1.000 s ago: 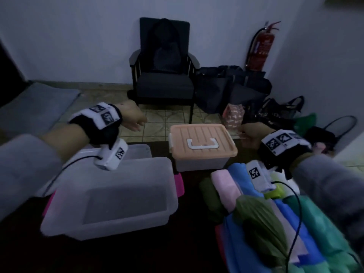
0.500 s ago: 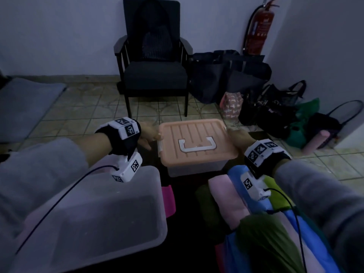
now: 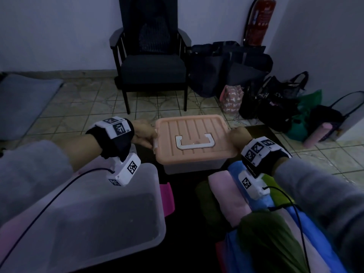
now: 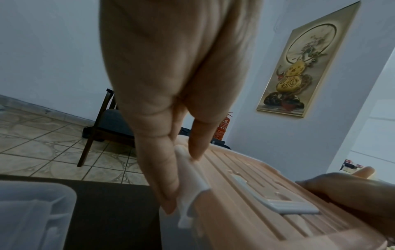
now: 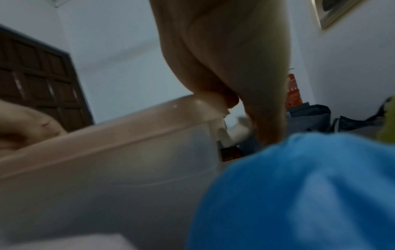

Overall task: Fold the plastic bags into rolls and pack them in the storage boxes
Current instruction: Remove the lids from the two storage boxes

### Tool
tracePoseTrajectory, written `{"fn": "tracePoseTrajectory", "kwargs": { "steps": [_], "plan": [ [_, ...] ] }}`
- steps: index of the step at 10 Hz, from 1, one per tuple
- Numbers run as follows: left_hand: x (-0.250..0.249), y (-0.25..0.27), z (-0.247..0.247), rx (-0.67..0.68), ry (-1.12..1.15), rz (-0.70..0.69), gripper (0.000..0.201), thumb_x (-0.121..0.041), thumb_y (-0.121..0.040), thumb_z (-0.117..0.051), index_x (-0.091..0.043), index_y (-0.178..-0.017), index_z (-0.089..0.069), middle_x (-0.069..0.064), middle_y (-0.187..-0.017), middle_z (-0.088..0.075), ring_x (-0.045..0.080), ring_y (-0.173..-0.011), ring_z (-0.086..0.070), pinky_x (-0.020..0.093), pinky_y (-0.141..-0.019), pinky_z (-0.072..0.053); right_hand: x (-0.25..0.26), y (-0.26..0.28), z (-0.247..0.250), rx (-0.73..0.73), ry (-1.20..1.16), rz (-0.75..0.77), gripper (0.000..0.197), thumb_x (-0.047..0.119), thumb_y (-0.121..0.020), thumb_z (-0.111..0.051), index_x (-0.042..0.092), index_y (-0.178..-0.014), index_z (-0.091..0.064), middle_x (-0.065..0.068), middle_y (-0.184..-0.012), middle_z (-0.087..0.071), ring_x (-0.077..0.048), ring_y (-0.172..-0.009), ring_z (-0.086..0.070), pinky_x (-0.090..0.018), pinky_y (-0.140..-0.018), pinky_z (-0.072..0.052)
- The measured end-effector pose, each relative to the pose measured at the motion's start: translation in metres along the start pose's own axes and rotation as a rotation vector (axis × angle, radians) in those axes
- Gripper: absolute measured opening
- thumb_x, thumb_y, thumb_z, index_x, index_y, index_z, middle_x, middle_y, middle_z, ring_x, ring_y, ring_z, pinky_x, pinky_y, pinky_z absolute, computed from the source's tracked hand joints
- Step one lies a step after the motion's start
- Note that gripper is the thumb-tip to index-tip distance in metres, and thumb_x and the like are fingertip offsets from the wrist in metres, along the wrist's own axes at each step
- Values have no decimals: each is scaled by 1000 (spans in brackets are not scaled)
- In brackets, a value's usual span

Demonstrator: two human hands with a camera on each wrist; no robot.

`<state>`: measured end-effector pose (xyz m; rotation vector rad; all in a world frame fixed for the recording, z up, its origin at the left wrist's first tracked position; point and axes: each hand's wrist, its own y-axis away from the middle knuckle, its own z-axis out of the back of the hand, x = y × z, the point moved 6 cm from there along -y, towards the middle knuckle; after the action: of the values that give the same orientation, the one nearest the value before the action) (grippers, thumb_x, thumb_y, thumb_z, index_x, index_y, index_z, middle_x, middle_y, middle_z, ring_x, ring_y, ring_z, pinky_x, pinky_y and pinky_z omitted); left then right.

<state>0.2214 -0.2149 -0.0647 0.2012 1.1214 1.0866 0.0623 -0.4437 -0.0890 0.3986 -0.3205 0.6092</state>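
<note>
My left hand [image 3: 144, 133] pinches the white latch [image 4: 188, 177] of the box [image 3: 194, 138] at frame centre; my right hand [image 3: 239, 137] grips the opposite side. Next, I think, unclip both latches.

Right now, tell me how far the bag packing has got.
Done: nothing packed that shows; the clear box looks empty. In hand: the left hand pinches the white side latch of the orange-lidded box, and the right hand is at its opposite edge; the lid is on. Left: the coloured bags lie piled beside the boxes.
</note>
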Motion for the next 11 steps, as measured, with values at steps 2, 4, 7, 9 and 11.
{"fn": "tracePoseTrajectory", "kwargs": {
  "steps": [2,4,7,9,11],
  "plan": [
    [0,-2,3,-7,34,-8,10,-1,-97,-44,2,-93,-53,10,-80,-60,23,-87,-61,30,-74,-54,22,-3,-18,-67,-149,136,45,18,-99,-37,-2,-138,-31,-25,-137,-40,-41,-124,-42,-43,-103,-34],
    [1,-6,1,18,-81,8,20,4,-95,-40,0,-85,-56,9,-70,-64,18,-70,-59,19,-49,-53,25,3,-21,-1,-80,112,59,11,-96,-35,9,-148,-9,-25,-147,-25,-40,-133,-33,-44,-109,-27],
    [8,-1,-3,120,-130,24,11,1,-91,-48,-6,-92,-56,11,-94,-58,20,-84,-58,23,-73,-53,26,0,-23,-22,-52,142,58,8,-94,-38,7,-146,-13,-25,-145,-29,-40,-130,-35,-47,-108,-30],
    [-5,7,16,-153,-77,-99,14,-7,-97,-43,-5,-101,-56,13,-89,-53,21,-92,-46,32,-79,-50,37,17,-7,-203,59,152,52,13,-95,-41,10,-144,-27,-17,-149,-27,-35,-137,-22,-45,-111,-22],
    [1,14,-1,47,157,60,25,-22,-98,-40,-11,-78,-52,3,-68,-39,14,-61,-43,27,-79,-47,102,88,-18,-7,15,760,31,29,-90,-60,17,-119,-61,-4,-114,-54,-14,-101,-46,-27,-87,-38]
  ]
}}
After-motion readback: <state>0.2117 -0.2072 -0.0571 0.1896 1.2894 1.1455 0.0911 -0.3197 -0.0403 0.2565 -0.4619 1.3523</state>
